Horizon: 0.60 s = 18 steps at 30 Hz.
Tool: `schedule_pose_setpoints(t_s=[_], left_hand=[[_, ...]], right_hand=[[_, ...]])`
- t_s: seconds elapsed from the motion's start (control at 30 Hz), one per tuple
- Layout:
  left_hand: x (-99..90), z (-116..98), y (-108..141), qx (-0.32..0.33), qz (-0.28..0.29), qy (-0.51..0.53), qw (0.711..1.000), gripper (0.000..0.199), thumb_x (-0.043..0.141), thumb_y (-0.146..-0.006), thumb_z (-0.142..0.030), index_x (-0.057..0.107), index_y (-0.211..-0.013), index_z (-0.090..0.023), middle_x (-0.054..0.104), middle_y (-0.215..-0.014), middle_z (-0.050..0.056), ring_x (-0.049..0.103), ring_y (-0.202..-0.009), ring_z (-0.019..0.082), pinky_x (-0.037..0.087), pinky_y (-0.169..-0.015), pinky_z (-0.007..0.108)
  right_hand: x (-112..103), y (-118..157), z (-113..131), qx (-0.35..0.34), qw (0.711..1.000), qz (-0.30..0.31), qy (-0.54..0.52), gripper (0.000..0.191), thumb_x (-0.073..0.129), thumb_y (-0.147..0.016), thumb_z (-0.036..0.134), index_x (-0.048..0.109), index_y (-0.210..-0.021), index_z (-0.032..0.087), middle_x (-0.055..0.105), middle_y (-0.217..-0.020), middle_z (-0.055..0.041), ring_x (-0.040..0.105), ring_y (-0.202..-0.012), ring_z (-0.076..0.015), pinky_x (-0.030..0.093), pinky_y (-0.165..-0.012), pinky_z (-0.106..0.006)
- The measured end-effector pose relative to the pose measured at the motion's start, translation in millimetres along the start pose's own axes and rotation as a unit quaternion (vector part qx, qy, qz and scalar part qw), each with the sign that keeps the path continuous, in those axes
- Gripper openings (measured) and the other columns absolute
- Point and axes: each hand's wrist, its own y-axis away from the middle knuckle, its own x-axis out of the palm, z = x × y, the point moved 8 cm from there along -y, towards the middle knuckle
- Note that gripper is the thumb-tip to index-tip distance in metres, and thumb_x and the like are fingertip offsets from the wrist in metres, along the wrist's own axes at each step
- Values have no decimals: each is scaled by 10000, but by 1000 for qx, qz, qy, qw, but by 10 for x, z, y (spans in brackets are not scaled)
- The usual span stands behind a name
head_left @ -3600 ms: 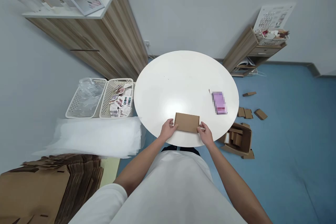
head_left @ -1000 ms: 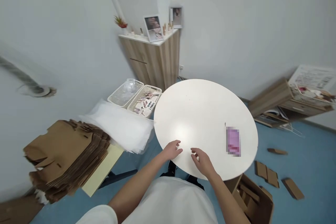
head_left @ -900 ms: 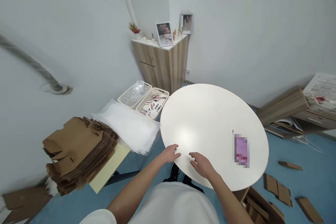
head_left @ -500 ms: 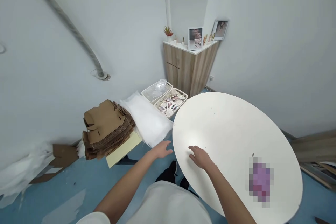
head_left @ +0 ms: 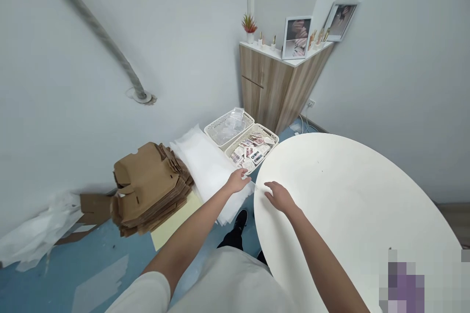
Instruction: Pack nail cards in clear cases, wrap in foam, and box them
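Note:
My left hand [head_left: 238, 181] reaches over the near end of a stack of thin white sheets [head_left: 205, 166], fingers apart and holding nothing I can see. Just beyond its fingertips is a white plastic basket [head_left: 276, 141] with several small printed cards [head_left: 253, 149] in it. Over the left edge of the white oval table [head_left: 330, 205] hangs my right hand [head_left: 279, 196], its fingers loosely bent and apart, nothing visible in them. Whether either hand touches what lies beneath it, I cannot tell.
A second white basket [head_left: 213, 131] holds clear plastic pieces. Folded brown cardboard boxes [head_left: 147, 181] are piled at the left. A wooden corner cabinet [head_left: 271, 78] stands at the back, carrying picture frames and a potted plant [head_left: 249, 27]. Something purple [head_left: 404, 283] on the table is pixelated.
Both hands have moved forward, toward the baskets. My left hand now lies over the white sheets instead of short of them. The view has shifted closer to the baskets.

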Motion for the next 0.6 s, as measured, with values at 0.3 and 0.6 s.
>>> schedule_pose_setpoints(t_s=[0.3, 0.6], left_hand=[[240, 280, -877, -98, 78, 165, 978, 615, 611, -599, -117, 439, -1189, -137, 439, -1279, 143, 452, -1136, 247, 379, -881, 310], [385, 398, -1004, -111, 68, 150, 980, 641, 608, -575, -174, 451, -1195, -125, 434, -1284, 148, 405, -1167, 275, 304, -945, 332]], right_hand=[[-54, -1042, -95, 98, 994, -46, 17, 358, 451, -773, 203, 507, -1126, 176, 554, -1132, -79, 482, -1040, -210, 365, -864, -323], [57, -1590, -199, 184, 969, 8, 162, 446, 477, -742, 173, 416, -1180, 234, 527, -1142, -86, 428, -1071, -229, 198, -919, -404]])
